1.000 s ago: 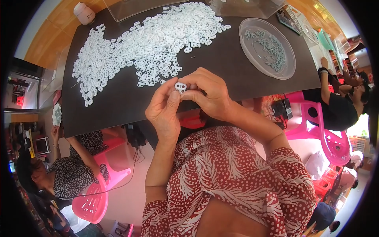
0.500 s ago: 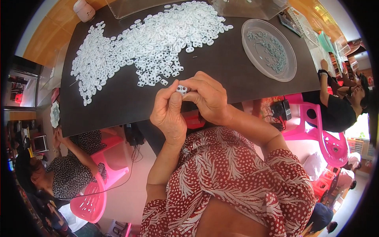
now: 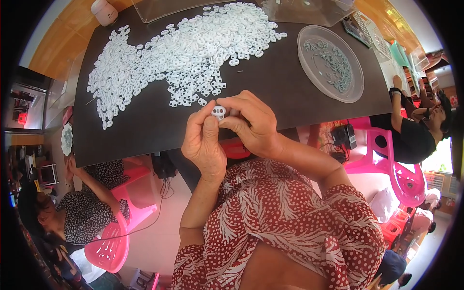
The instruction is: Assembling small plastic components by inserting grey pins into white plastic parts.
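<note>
Just off the table's near edge, both hands meet around a small white plastic piece with dark holes (image 3: pixel 218 112). My left hand (image 3: pixel 204 145) pinches it between thumb and forefinger. From the other side, the thumb and curled forefinger of my right hand (image 3: pixel 253 118) close on it too; fingers partly cover the piece. Beyond my hands lies a group of similar white pieces with holes (image 3: pixel 193 87). It runs into a large heap of white oval two-holed pieces (image 3: pixel 212 41) spread over the dark table (image 3: pixel 159 121).
A round clear plastic tub (image 3: pixel 357 89) with small grey-green slender pieces stands at the right. One tiny dark pin-like piece (image 3: pixel 240 71) lies near the heap. At the back left is a pinkish jar (image 3: pixel 104 12). Other people sit on pink chairs at both sides.
My hands have shifted slightly left with the white piece. It is tilted so that more of its holed face shows.
</note>
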A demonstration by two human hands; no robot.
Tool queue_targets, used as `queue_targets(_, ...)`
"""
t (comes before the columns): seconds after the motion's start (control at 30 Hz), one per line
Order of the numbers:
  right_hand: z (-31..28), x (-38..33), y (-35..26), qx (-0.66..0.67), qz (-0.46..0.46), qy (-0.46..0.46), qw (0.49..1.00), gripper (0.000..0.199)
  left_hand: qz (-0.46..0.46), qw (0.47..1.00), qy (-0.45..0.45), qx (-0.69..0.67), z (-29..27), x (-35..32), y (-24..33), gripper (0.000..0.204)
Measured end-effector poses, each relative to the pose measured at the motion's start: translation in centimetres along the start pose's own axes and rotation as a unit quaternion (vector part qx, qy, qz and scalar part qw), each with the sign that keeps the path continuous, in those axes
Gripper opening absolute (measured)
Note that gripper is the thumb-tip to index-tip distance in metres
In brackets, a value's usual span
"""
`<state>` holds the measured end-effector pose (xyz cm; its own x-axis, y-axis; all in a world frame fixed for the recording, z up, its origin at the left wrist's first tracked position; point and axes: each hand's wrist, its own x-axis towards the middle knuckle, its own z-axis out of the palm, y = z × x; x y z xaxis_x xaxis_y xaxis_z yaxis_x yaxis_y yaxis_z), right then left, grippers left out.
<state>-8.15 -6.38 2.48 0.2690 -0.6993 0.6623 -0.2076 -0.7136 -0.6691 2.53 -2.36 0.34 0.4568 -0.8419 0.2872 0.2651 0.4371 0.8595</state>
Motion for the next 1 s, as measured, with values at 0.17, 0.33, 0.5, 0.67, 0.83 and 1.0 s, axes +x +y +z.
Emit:
queue_targets(0.17,-0.1,0.0,0.1,-0.001,-0.005,-0.009,1.000,0.033,-0.004,0.999,-0.015,0.039,-0.3,0.0,0.5,0.024)
queue_targets(0.33,0.1,-0.4,0.0,0.000,-0.009,-0.001,1.000,0.033,0.010,0.997,-0.033,0.073,-0.6,0.0,0.7,0.024)
queue_targets(0.5,0.5,-0.7,0.0,0.006,-0.006,0.005,1.000,0.033,0.015,0.997,-0.021,0.069,-0.5,-0.2,0.5,0.022)
queue_targets(0.67,1.0,-0.7,-0.5,0.011,-0.018,0.031,0.999,0.034,0.036,0.998,-0.006,0.049,-0.3,-0.3,0.4,0.022)
queue_targets(0.83,1.4,-0.9,-0.3,0.015,-0.022,0.031,0.999,0.033,0.040,0.997,0.013,0.067,-0.4,-0.6,0.0,0.024)
queue_targets(1.0,1.7,-0.9,-0.3,0.015,-0.036,0.037,0.999,0.033,0.051,0.995,0.022,0.079,-0.3,-0.8,0.1,0.024)
